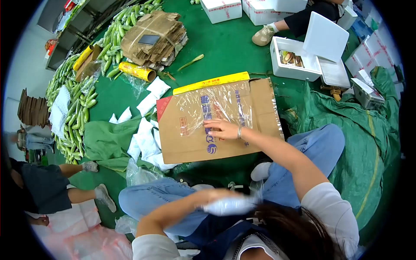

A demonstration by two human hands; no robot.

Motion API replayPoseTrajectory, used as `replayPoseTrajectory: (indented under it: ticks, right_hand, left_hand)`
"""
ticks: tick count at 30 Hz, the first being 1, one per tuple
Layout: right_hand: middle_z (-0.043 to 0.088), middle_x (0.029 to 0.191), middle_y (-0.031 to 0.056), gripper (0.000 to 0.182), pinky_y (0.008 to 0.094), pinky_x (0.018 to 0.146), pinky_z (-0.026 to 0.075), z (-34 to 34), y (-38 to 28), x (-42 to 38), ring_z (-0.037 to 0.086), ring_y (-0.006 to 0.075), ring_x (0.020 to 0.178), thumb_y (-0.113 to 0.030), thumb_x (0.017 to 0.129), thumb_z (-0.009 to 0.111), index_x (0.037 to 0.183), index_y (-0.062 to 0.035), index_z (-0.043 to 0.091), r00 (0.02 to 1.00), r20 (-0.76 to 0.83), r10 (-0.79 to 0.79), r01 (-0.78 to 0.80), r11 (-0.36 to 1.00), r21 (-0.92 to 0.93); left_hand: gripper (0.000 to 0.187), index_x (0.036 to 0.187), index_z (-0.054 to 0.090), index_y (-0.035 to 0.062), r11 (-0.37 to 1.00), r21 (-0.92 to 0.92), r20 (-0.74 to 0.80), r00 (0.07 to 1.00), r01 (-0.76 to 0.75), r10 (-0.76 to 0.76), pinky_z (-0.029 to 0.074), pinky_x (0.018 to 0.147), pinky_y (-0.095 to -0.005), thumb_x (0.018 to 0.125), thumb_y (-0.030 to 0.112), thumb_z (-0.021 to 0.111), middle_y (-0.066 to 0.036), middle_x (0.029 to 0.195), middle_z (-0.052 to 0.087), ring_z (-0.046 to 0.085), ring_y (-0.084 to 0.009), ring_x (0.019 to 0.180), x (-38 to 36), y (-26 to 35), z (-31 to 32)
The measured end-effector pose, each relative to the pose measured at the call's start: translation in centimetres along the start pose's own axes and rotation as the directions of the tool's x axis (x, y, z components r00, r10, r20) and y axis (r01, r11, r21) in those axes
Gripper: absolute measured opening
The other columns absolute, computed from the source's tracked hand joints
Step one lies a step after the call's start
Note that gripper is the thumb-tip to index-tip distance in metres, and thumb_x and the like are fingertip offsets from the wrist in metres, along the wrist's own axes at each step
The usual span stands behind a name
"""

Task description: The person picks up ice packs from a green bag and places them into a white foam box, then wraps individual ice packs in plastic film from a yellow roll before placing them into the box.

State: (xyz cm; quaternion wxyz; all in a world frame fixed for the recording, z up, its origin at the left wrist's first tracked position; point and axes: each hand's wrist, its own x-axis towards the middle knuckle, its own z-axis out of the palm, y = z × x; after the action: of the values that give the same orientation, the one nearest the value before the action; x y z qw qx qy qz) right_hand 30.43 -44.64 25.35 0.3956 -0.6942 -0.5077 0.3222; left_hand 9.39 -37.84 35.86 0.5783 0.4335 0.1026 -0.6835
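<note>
A flat cardboard sheet [173,147] with blue print lies in front of my crossed legs. Clear plastic film [229,104] covers part of it, and a yellow film box [212,83] lies along its far edge. My right hand [222,129] rests on the film with its fingers spread. Close to my body, my left hand [212,197] is blurred by motion and holds a white plastic packet [232,205].
Corn cobs [78,108] are heaped at the left. Beyond the sheet are stacked cardboard [151,37], a yellow film roll [136,71] and white packets [147,138]. An open foam box [288,71] stands at the right. Two people sit nearby; another is at far left.
</note>
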Motion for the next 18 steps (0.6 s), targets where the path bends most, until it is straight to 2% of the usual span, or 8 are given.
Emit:
replayPoseTrajectory:
  ticks: [3, 5, 8, 9, 11, 13, 15, 18]
  right_hand:
    - [0.049, 0.136, 0.0102, 0.044, 0.0534, 0.111, 0.019, 1.4, -1.0, -1.0, 0.034, 0.0310, 0.134, -0.042, 0.095, 0.046, 0.123, -0.0099, 0.057, 0.986, -0.088, -0.143, 0.120, 0.966, -0.230]
    - [0.059, 0.116, 0.0104, 0.035, 0.0552, 0.106, 0.023, -0.3, -7.7, -3.2, 0.040, 0.0326, 0.126, -0.038, 0.094, 0.046, 0.106, -0.0104, 0.063, 0.980, -0.066, -0.189, 0.157, 0.928, -0.338]
    - [0.067, 0.093, 0.0131, 0.050, 0.0383, 0.094, 0.042, -0.9, -14.8, -4.9, 0.061, 0.0212, 0.095, -0.043, 0.100, 0.036, 0.104, -0.0048, 0.066, 0.989, -0.050, -0.139, 0.131, 0.673, 0.728]
    - [0.066, 0.088, 0.0111, 0.047, 0.0307, 0.082, 0.047, -1.7, -16.4, -5.0, 0.062, 0.0170, 0.084, -0.041, 0.099, 0.040, 0.094, -0.0027, 0.067, 0.982, -0.098, -0.161, 0.183, 0.700, 0.690]
    - [0.065, 0.090, 0.0078, 0.035, 0.0305, 0.075, 0.049, -2.7, -15.8, -4.9, 0.062, 0.0146, 0.082, -0.031, 0.099, 0.044, 0.093, -0.0010, 0.061, 0.920, -0.363, -0.145, 0.307, 0.843, 0.442]
    - [0.065, 0.089, 0.0070, 0.033, 0.0302, 0.072, 0.049, -3.6, -14.4, -3.3, 0.062, 0.0145, 0.080, -0.029, 0.098, 0.045, 0.093, -0.0004, 0.060, 0.850, -0.501, 0.163, 0.150, 0.837, 0.527]
    - [0.065, 0.089, 0.0062, 0.030, 0.0299, 0.069, 0.048, -2.8, -13.9, -1.5, 0.061, 0.0144, 0.077, -0.027, 0.097, 0.046, 0.093, 0.0002, 0.058, 0.690, -0.558, 0.461, 0.020, 0.758, 0.652]
    - [0.062, 0.092, 0.0125, 0.045, 0.0379, 0.075, 0.049, -1.0, -18.1, -2.2, 0.063, 0.0258, 0.084, -0.025, 0.086, 0.061, 0.122, -0.0034, 0.046, 0.606, -0.740, 0.292, -0.050, 0.942, 0.331]
  left_hand:
    - [0.058, 0.134, 0.049, 0.0000, 0.930, 0.272, -0.169, 0.964, 0.245, -0.205, 0.044, 0.097, -0.0339, 0.097, 0.045, 0.045, -0.014, 0.129, 0.056, 0.054, -0.0245, 0.116, 2.3, -4.9, 2.6]
    - [0.060, 0.114, 0.062, 0.0006, 0.848, -0.441, -0.333, 0.931, -0.294, 0.150, 0.054, 0.070, -0.0342, 0.094, 0.055, 0.044, -0.014, 0.099, 0.067, 0.066, -0.0258, 0.083, 2.7, -8.0, -0.6]
    - [0.066, 0.093, 0.061, 0.0016, 0.800, -0.394, -0.547, 0.815, -0.453, 0.192, 0.046, 0.041, -0.0354, 0.090, 0.064, 0.039, -0.011, 0.063, 0.060, 0.058, -0.0251, 0.049, -2.6, -2.7, -2.6]
    - [0.069, 0.091, 0.059, -0.0007, 0.671, -0.433, -0.587, 0.753, -0.602, 0.298, 0.043, 0.035, -0.0397, 0.089, 0.066, 0.039, -0.014, 0.054, 0.055, 0.054, -0.0284, 0.042, -3.3, -2.1, -3.1]
    - [0.079, 0.108, 0.056, -0.0009, 0.401, -0.644, -0.144, 0.617, -0.652, 0.773, 0.054, 0.054, -0.0400, 0.087, 0.072, 0.031, -0.018, 0.081, 0.064, 0.066, -0.0318, 0.070, -2.9, -1.5, -4.7]
    - [0.074, 0.119, 0.051, 0.0035, 0.031, -0.188, -0.876, 0.182, -0.982, 0.447, 0.053, 0.084, -0.0454, 0.091, 0.069, 0.029, -0.019, 0.110, 0.059, 0.061, -0.0306, 0.103, -4.2, 1.5, 0.5]
    - [0.063, 0.129, 0.043, -0.0005, 0.256, 0.578, -0.707, -0.320, -0.775, 0.630, 0.043, 0.098, -0.0420, 0.096, 0.053, 0.042, -0.019, 0.129, 0.044, 0.046, -0.0290, 0.122, -5.3, 3.0, 3.9]
    - [0.043, 0.125, 0.043, -0.0083, 0.454, 0.774, -0.607, -0.721, -0.441, 0.334, 0.046, 0.090, -0.0373, 0.098, 0.025, 0.046, -0.022, 0.123, 0.050, 0.053, -0.0272, 0.108, -3.4, 2.5, 0.6]
